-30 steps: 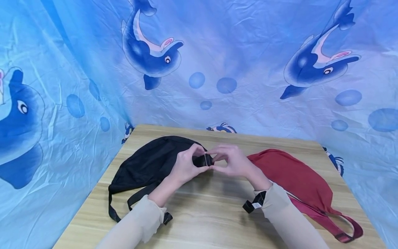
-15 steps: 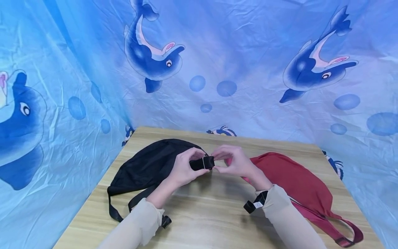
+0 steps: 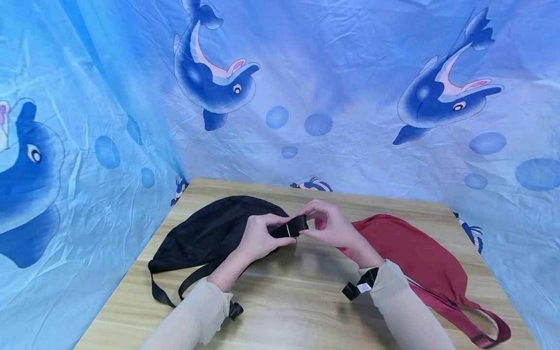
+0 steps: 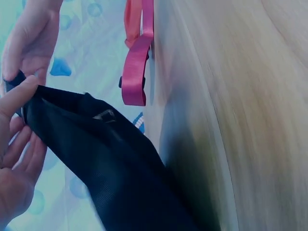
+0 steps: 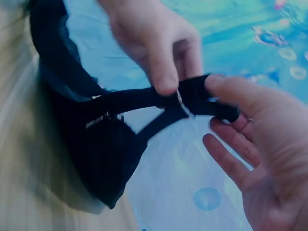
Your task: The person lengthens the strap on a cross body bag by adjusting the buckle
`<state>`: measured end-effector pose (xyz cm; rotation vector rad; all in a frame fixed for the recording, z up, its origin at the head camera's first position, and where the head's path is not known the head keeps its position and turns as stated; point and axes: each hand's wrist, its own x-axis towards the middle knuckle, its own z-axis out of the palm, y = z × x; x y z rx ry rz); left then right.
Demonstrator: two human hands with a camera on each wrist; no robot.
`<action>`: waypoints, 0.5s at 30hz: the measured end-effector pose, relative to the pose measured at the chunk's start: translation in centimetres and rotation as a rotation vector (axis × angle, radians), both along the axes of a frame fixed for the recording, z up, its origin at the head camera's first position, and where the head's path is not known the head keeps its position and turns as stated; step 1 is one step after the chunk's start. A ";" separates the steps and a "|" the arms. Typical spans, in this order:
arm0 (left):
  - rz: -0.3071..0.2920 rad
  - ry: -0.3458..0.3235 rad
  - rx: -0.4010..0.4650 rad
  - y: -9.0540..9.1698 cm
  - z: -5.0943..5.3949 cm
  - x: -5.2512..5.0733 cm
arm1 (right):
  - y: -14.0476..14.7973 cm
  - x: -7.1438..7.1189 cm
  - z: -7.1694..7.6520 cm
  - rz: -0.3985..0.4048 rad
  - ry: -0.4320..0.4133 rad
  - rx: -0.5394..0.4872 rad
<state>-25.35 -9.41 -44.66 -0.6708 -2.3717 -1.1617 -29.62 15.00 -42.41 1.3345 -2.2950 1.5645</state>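
A black waist bag (image 3: 214, 231) lies on the left of the table, its strap (image 3: 298, 225) raised between my hands. My left hand (image 3: 254, 239) pinches the strap beside a thin pale slider (image 5: 182, 102), thumb on one side and fingers on the other. My right hand (image 3: 331, 227) pinches the folded strap end just past that slider, with its lower fingers spread in the right wrist view. From there the strap runs in two layers back to the bag's tapered end (image 5: 108, 159). A red waist bag (image 3: 411, 248) lies to the right, its pink-red strap (image 4: 136, 72) hanging in the left wrist view.
The wooden table (image 3: 280, 321) ends at a blue dolphin-print cloth (image 3: 350, 155) behind and at both sides. Black camera bands sit at both wrists. The red bag's looped strap (image 3: 485, 335) reaches toward the table's right front.
The folded strap end has come further out past the slider, toward the right, and tilts upward. My right hand has shifted slightly right with it. Both bags stay about where they were.
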 end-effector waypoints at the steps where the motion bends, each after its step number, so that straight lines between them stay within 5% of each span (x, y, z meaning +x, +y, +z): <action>1: 0.003 -0.002 -0.001 0.0 0.0 0.0 | 0.2 -0.1 -0.3 0.017 -0.040 -0.036; 4: 0.004 -0.002 0.001 0.0 0.0 0.0 | 0.2 -0.1 -0.9 0.034 -0.089 -0.062; 9: 0.002 0.053 -0.017 0.3 0.1 0.1 | -0.6 0.1 -0.8 -0.021 0.040 0.018; 11: -0.005 0.061 -0.004 0.3 0.1 0.0 | -0.7 0.2 -0.5 -0.050 0.042 -0.035; 15: -0.015 0.042 0.063 0.2 -0.2 -0.1 | -0.5 0.1 -0.2 -0.026 -0.090 -0.242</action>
